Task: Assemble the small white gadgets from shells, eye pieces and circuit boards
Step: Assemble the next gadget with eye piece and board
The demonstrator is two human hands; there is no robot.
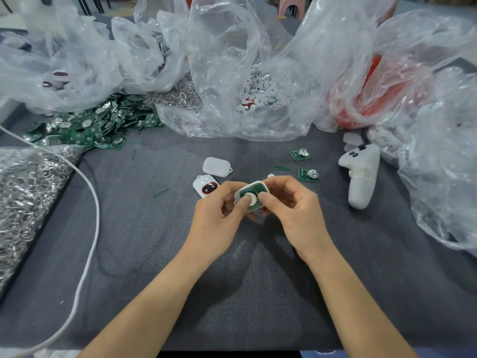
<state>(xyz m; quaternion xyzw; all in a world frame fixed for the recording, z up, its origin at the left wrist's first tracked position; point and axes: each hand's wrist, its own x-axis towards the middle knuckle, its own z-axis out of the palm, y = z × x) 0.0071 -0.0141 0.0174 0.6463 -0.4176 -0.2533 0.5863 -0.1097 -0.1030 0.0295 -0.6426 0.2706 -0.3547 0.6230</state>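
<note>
Single head-worn wide-angle view; faces forward and down, close above grey table [134, 228] at wearer's front.

The left hand [219, 205] and right hand [291, 205] are gripping a small white plastic shell [252, 184], thumbs pressing its green circuit board [259, 189], a white red-faced gadget [206, 188] lying at ten o'clock.

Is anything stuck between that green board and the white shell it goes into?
Nothing visible. The green board already sits inside the white shell, which the left hand and right hand hold, thumbs pressing on the board. Underneath it is hidden.
</note>
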